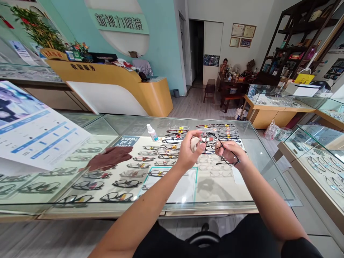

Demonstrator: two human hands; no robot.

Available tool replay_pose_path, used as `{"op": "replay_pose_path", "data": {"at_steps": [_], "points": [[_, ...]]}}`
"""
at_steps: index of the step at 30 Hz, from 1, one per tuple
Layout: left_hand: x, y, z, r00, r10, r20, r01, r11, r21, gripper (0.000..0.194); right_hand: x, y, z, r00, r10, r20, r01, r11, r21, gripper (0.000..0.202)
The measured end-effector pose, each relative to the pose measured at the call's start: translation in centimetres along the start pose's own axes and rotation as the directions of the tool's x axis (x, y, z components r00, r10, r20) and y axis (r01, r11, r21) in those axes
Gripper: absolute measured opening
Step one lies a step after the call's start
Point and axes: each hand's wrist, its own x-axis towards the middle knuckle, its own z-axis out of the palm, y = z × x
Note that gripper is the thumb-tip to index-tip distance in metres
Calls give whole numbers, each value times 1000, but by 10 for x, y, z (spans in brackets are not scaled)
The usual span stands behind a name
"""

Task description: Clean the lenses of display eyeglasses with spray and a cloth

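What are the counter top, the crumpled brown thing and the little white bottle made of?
The counter top looks like clear, glossy glass: it reflects light, and spectacles show beneath. The brown thing seems to be soft, matte fabric, given its limp folds. The white bottle is probably smooth plastic, judging by its even body.

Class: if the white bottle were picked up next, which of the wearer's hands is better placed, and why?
Probably the left hand: it is nearer the white bottle, though it holds a pale cloth. The right hand is farther off, gripping the black-rimmed glasses.
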Motion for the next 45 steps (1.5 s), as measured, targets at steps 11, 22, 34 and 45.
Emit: {"op": "replay_pose_path", "data": {"at_steps": [11, 22, 34, 45], "points": [[-5, -5, 7, 904, 426, 41, -410, 833, 372, 67, 3, -3, -2, 997, 15, 75, -8, 995, -95, 48], [0, -16, 0, 875, 483, -46, -399, 770, 498, 59, 9, -7, -8, 979, -138, -153, 96, 962, -257, 55], [42, 39, -22, 718, 671, -184, -444, 645, 622, 57, 17, -58, 1, 719, -548, -427, 277, 790, -546, 70], [63, 137, -13, 675, 598, -432, -368, 780, 506, 52, -16, -133, 72, 658, -748, -90, 323, 388, -863, 44]]}}
